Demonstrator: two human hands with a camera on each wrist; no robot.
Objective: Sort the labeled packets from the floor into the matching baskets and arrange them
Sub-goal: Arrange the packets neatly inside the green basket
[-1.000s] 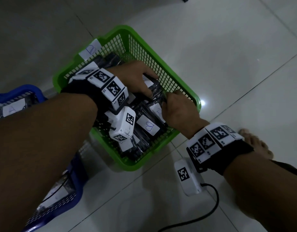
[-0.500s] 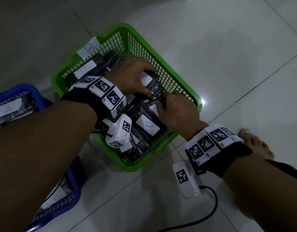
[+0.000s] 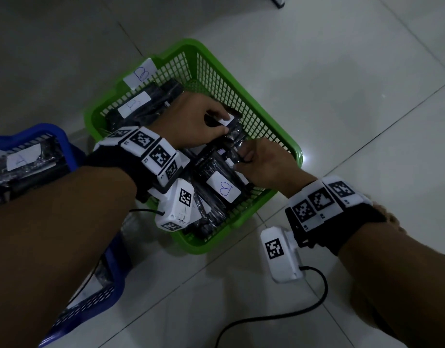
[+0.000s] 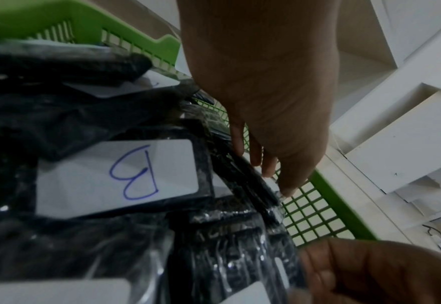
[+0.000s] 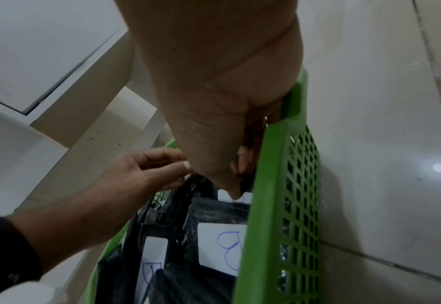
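Note:
A green mesh basket [image 3: 286, 144] tagged B [image 3: 141, 74] holds several black packets with white B labels, one lying face up [image 3: 224, 187] near me. My left hand [image 3: 221, 124] reaches in from the left and pinches the top of a black packet [image 3: 232, 133] by the right wall. My right hand [image 3: 241, 159] curls round the near end of a black packet [image 3: 231, 149] just below; whether it is the same packet is unclear. In the right wrist view my right hand [image 5: 237, 164] grips inside the basket wall [image 5: 279, 185], with my left hand [image 5: 167, 166] opposite.
A blue basket [image 3: 53, 131] on the left holds black packets, one labelled A [image 3: 23, 159]. A bare foot [image 3: 389, 217] stands right of the green basket. A black cable [image 3: 291, 315] trails over the pale floor tiles near me.
Both hands stay in the green basket. My left wrist has drawn back toward me, uncovering the B-labelled packet at the back. My right hand has edged in toward the left.

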